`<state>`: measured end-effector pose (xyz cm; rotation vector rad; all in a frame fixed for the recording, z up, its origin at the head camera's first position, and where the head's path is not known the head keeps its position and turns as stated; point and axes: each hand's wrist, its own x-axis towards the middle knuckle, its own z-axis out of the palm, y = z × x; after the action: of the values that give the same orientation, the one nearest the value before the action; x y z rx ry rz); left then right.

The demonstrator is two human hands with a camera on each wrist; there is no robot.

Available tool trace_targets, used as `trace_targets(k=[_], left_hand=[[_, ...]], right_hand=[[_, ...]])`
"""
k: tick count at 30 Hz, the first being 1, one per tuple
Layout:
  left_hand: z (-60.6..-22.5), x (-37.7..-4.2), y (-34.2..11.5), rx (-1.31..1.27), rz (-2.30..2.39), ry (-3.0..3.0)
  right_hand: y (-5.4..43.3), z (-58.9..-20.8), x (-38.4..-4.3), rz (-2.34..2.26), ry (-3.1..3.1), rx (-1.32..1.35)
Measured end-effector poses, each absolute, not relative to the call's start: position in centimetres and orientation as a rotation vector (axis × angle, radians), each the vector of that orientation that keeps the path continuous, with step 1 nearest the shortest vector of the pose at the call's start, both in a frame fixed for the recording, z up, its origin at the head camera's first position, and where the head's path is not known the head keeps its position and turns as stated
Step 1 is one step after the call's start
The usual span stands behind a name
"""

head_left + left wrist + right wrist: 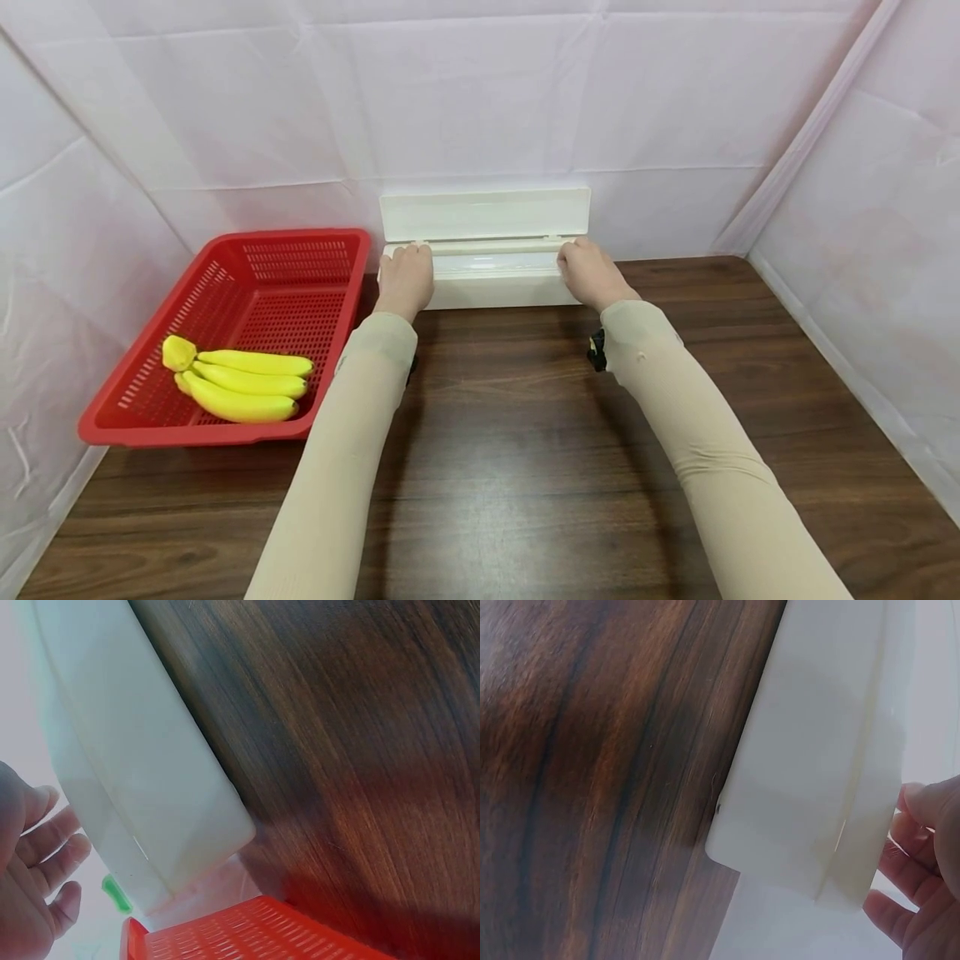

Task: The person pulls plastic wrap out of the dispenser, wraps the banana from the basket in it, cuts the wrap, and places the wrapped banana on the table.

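White box (495,292), hands (406,279) (592,273) at either end

Bananas (247,383) in basket (195,436), left of box (498,292)

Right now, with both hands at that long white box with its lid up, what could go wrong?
The flat white lid stands raised behind the opening of the long white box. If knocked, it might drop onto the left hand or right hand, one at each end.

The box's left end also lies close to the red perforated plastic basket, so a sideways slip could bump it.
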<state>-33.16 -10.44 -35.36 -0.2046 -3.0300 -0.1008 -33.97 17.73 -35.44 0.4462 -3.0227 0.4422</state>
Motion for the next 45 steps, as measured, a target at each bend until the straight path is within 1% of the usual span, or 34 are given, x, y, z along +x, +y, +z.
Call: trace_targets(k=[10, 18, 45], left_hand=[[-35.7, -33.4, -10.4, -0.221, -0.125, -3.007], [-35.2, -33.2, -10.3, -0.225, -0.196, -3.015], [-35.0, -33.0, -10.3, -0.175, -0.220, -3.002]], right_hand=[[18.1, -35.7, -34.0, 0.540, -2.968, 0.410], [18.5, -35.9, -34.0, 0.647, -2.927, 0.390], [18.8, -35.0, -33.9, 0.628, -2.936, 0.379]])
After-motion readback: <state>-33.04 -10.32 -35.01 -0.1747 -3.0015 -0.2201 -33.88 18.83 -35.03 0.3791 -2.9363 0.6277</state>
